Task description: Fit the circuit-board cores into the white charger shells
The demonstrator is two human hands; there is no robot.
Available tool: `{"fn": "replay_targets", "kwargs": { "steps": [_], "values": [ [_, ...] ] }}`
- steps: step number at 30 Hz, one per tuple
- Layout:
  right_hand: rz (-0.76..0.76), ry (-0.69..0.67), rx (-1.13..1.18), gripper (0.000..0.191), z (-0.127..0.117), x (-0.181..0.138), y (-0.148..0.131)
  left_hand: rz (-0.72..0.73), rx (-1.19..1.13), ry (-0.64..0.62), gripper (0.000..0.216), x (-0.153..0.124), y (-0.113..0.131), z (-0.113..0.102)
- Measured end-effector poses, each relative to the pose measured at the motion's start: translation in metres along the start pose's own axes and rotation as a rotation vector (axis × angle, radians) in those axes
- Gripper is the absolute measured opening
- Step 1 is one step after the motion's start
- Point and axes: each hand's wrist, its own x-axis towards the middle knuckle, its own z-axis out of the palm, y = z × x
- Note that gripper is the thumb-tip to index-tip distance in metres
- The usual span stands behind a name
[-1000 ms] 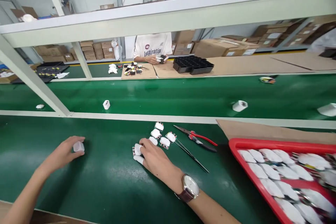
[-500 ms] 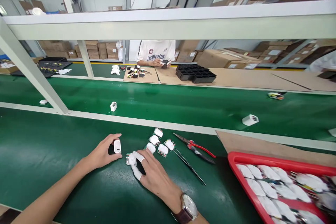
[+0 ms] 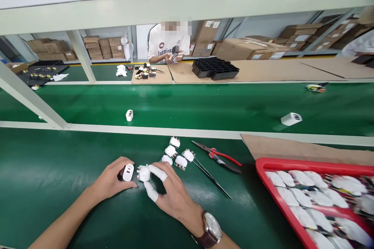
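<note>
My left hand (image 3: 112, 181) grips a small white charger housing (image 3: 128, 172) with its port end facing me, low over the green mat. My right hand (image 3: 172, 196), with white finger cots on thumb and forefinger and a watch on the wrist, pinches a white charger insert (image 3: 143, 173) right next to the housing; the two parts nearly touch. Several more white inserts (image 3: 177, 154) lie in a cluster just beyond my right hand.
Red-handled pliers (image 3: 217, 156) and tweezers (image 3: 212, 178) lie right of the cluster. A red tray (image 3: 264, 168) of white parts sits at the lower right on cardboard. White chargers (image 3: 129, 115) (image 3: 291, 119) ride the conveyor belt. A person works across it beside black trays (image 3: 214, 70).
My left hand brought the white housing from the far left in to the middle. My right hand picked one insert from the cluster and drew it up beside the housing.
</note>
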Motion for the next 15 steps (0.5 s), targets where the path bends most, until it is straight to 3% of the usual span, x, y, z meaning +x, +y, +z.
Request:
{"fn": "replay_targets", "kwargs": {
  "steps": [5,12,15],
  "values": [
    [-0.071,-0.048,-0.053,0.047,0.003,-0.003,-0.008,0.211,0.224,0.154,0.047,-0.002,0.005,0.018],
    [-0.145,-0.066,-0.160,0.024,0.004,-0.006,-0.010,0.267,0.332,0.112,0.047,-0.002,0.009,0.018],
    [-0.149,-0.082,-0.179,0.022,0.006,-0.007,-0.010,0.266,0.349,0.097,0.044,-0.001,0.010,0.018]
  ]
}}
